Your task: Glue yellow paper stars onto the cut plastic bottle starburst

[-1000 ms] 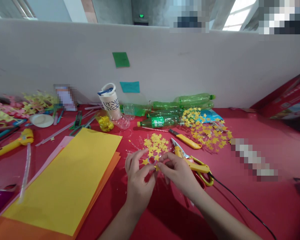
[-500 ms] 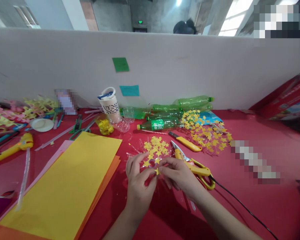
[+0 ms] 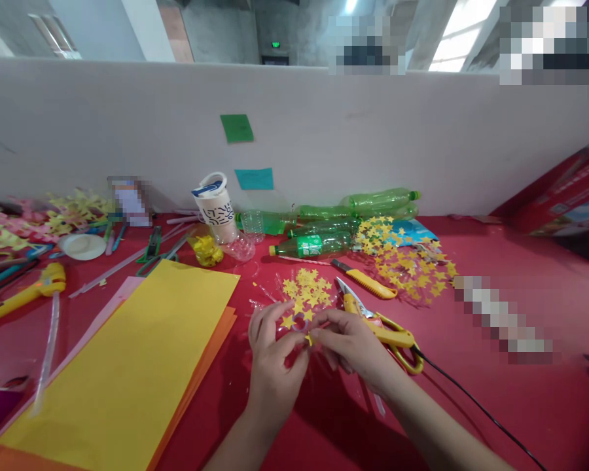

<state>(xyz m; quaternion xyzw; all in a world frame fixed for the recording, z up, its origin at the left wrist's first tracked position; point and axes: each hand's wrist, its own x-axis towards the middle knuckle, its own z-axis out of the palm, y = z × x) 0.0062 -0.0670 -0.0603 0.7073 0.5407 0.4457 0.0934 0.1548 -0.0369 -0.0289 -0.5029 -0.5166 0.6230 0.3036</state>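
Observation:
A small yellow star [image 3: 309, 339] sits between the fingertips of both hands. My left hand [image 3: 277, 360] pinches at its left side, with thumb and index finger close together and the other fingers curled above. From the right, my right hand [image 3: 351, 343] grips the same star between thumb and index finger. Just beyond the fingertips, a clear plastic piece with splayed strips carries a cluster of yellow stars [image 3: 307, 288]. Beside my right hand lie yellow-handled scissors [image 3: 407, 356] and a yellow hot glue gun [image 3: 390, 335] with a black cord, partly overlapping.
Yellow paper sheets [image 3: 127, 353] lie on the left, near another yellow glue gun [image 3: 29, 291]. A utility knife [image 3: 370, 282], green plastic bottles [image 3: 328, 245] and a second star-covered piece [image 3: 412, 271] are farther back. A white cup [image 3: 218, 212] stands by the partition [image 3: 152, 124].
The small star has tilted slightly between the fingertips. Both hands stay in nearly the same place.

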